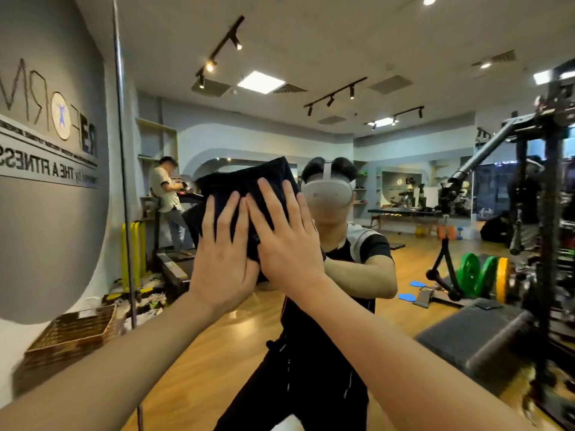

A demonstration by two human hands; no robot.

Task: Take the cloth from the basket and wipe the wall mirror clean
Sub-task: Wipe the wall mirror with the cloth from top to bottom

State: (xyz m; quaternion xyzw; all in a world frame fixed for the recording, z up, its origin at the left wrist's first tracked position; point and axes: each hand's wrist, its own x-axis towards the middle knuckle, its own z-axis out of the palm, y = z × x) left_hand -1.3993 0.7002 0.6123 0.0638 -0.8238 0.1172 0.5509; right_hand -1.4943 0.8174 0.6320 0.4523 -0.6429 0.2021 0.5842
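Observation:
A dark folded cloth [249, 181] is pressed flat against the wall mirror [342, 126], which fills most of the view. My left hand [222, 256] and my right hand [286, 237] both lie on the cloth, palms flat and fingers spread, side by side and touching. The mirror shows my own reflection behind the cloth, in a headset and dark clothes. A woven wicker basket [71, 337] sits low at the left, by the mirror's vertical seam [124, 181]; its inside is not visible.
The left mirror panel reflects a grey wall with reversed lettering. The reflected gym holds a person at a treadmill [165, 194], green and yellow weight plates [485, 275], a dark bench [473, 334] and a rack [547, 213] at the right, over a wooden floor.

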